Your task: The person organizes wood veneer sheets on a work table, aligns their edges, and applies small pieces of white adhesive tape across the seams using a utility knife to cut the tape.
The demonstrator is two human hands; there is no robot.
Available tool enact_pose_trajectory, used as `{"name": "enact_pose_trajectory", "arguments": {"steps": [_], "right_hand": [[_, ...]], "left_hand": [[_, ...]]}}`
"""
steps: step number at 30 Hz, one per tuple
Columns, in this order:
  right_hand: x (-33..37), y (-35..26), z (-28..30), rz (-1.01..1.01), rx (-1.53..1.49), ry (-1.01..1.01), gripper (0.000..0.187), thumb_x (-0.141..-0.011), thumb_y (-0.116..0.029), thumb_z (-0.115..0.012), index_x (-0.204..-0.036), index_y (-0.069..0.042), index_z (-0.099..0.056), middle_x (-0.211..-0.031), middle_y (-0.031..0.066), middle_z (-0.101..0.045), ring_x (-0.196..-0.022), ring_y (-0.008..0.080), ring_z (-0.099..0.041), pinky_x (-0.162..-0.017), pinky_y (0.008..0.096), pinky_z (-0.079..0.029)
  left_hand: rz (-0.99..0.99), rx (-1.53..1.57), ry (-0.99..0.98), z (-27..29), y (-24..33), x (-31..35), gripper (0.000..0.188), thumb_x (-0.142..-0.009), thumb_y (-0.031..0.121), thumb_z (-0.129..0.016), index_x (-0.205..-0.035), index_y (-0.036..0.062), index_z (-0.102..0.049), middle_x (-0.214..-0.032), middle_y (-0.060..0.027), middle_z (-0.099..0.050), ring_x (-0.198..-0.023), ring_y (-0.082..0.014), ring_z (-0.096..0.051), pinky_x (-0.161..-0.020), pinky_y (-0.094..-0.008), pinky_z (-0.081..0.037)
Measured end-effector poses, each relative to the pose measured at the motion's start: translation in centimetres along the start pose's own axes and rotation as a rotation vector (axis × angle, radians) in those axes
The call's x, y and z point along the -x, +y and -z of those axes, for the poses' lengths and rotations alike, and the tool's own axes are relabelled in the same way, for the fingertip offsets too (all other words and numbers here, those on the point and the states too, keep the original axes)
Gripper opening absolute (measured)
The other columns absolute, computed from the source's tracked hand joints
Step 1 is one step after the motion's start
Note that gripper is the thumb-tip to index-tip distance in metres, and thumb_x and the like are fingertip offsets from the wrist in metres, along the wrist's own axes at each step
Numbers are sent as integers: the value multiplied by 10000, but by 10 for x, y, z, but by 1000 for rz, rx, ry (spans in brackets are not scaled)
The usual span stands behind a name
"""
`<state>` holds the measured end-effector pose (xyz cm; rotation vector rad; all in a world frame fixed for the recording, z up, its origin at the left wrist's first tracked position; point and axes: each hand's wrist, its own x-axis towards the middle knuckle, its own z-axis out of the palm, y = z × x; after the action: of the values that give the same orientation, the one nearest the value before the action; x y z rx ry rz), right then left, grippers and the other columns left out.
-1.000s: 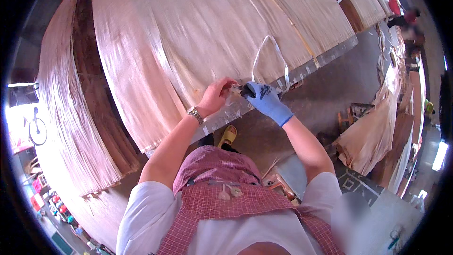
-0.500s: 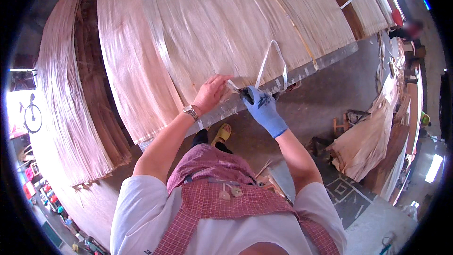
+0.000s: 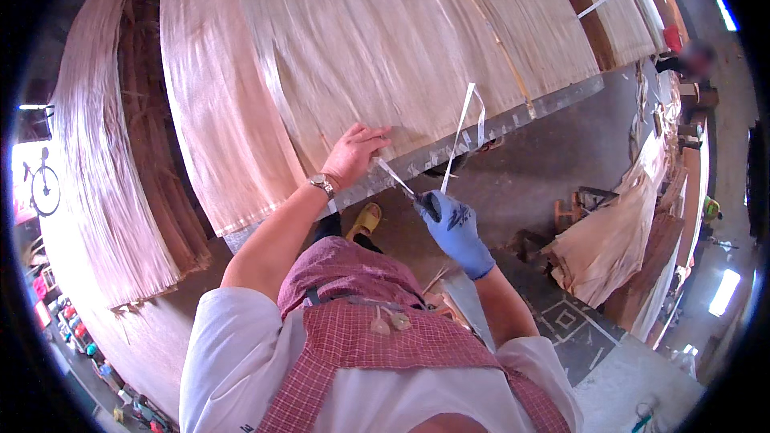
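Note:
A large pale wood veneer sheet (image 3: 361,48) lies before me, its near edge over a grey strip-like table edge (image 3: 545,103). My left hand (image 3: 353,156), bare with a watch (image 3: 322,184) on the wrist, rests on the sheet near that edge, fingers stretched out. My right hand (image 3: 454,231), in a blue glove with dark fingertips, is closed on a narrow white tape (image 3: 396,177), just off the edge. The tape runs taut from beside my left hand to the glove. Another length of it (image 3: 458,140) rises from the glove in a loop over the sheet.
Brown veneer sheets (image 3: 148,128) and a pale sheet (image 3: 104,192) hang at the left. A thin yellowish strip (image 3: 497,36) crosses the veneer. Torn veneer pieces (image 3: 605,252) are piled at the right. A person (image 3: 691,60) is at the far right.
My right hand has moved away from the sheet's edge, toward me, drawing the tape out from beside my left hand. The tape loop has come lower. My left hand stays on the sheet.

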<state>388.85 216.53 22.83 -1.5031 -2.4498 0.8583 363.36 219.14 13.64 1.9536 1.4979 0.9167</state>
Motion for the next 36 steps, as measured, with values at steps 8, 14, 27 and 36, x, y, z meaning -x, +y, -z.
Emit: {"name": "enact_pose_trajectory", "arguments": {"steps": [8,14,27,36], "right_hand": [[55,44,-7,205,302,-198,301,-812,-193,-622,-1104,-129,-583,-990,81,-611,-899,287,-610,-734,409,-512],[123,123,-41,158,395,-363,333,-812,-176,-597,-1145,-175,-589,-997,68,-596,-949,262,-594,-778,405,-506],[209,12,-65,98,39,-91,157,-829,-224,-675,-962,-148,-710,-1002,85,-668,-965,304,-614,-799,426,-504],[156,-149,-37,-803,-1163,479,290,-927,-285,-626,-1050,-23,-623,-862,58,-678,-662,122,-614,-564,242,-494]], "left_hand": [[-18,-32,26,0,2,-2,274,-751,6,-641,-1012,78,-683,-1220,-35,-625,-998,-267,-557,-903,-351,-478],[-52,-70,19,2,-5,-3,372,-721,-19,-624,-1070,101,-667,-1260,-19,-599,-1009,-251,-544,-920,-341,-471],[-64,74,-2,3,-5,-4,414,-793,-24,-541,-1180,107,-606,-1259,-89,-574,-1078,-304,-526,-953,-398,-444],[386,579,-504,68,61,64,309,-933,328,-551,-1012,55,-674,-961,-92,-683,-893,-235,-634,-829,-333,-468]]}}
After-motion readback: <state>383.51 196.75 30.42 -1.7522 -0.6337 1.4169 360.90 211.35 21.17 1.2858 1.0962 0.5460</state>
